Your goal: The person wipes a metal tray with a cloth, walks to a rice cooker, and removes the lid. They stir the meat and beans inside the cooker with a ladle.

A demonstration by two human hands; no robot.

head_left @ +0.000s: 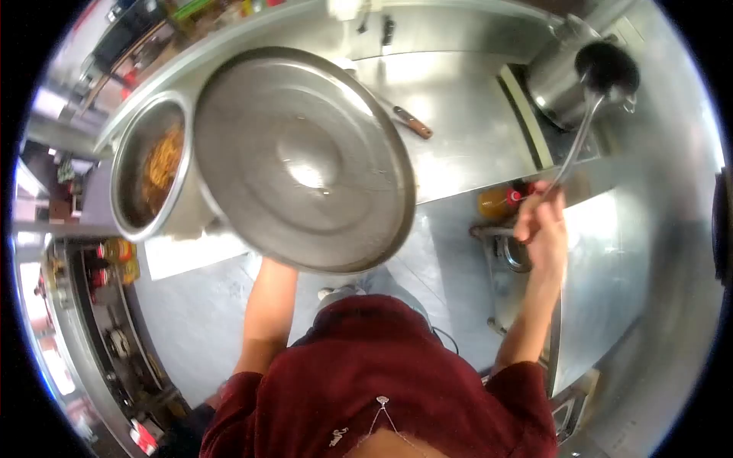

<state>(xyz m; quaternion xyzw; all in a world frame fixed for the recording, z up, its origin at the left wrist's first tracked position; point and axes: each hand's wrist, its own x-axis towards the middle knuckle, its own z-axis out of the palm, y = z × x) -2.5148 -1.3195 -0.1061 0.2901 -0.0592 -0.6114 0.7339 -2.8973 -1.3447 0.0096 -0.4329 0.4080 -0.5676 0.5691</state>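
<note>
A large round metal lid (pixel 259 153) is raised at the left of centre, tilted. My left forearm reaches up beneath it, and the lid hides my left hand. Out to the right, my right hand (pixel 544 221) is closed on the handle of a ladle (pixel 607 70). The ladle's dark bowl is beside a tall metal pot (pixel 551 91) at the upper right. Left of the lid stands a deep metal bowl (pixel 131 172) with brownish food (pixel 163 169) in it.
A wooden-handled utensil (pixel 413 122) lies on the steel counter (pixel 458 99). A bottle of yellow liquid with a red cap (pixel 495 201) stands below the counter's edge on the right. Shelves with jars (pixel 114 250) are at the far left.
</note>
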